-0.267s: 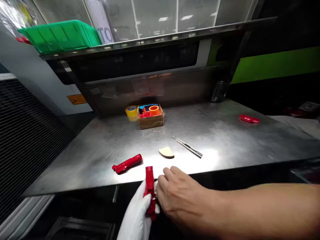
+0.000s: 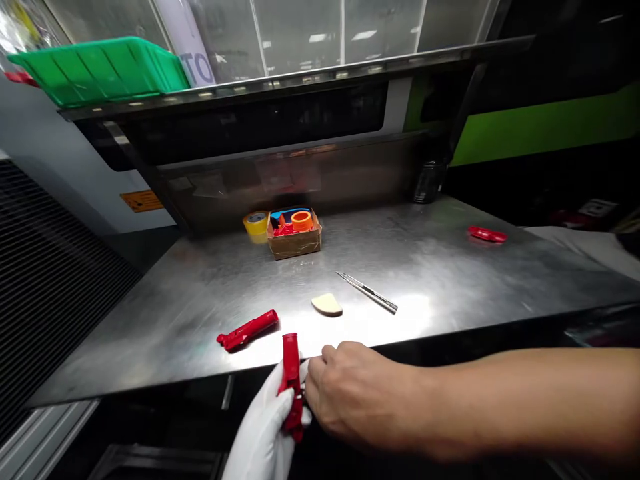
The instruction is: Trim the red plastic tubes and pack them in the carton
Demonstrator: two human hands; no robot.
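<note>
Red plastic tubular part (image 2: 291, 360), upright, in gloved left hand (image 2: 263, 430).

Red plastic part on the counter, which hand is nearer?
Left: the gloved left hand is just below and right of the red plastic part; the bare right hand lies farther right.

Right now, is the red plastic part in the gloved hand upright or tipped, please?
Nearly upright: the red plastic part points almost straight up from the white-gloved left hand.
</note>
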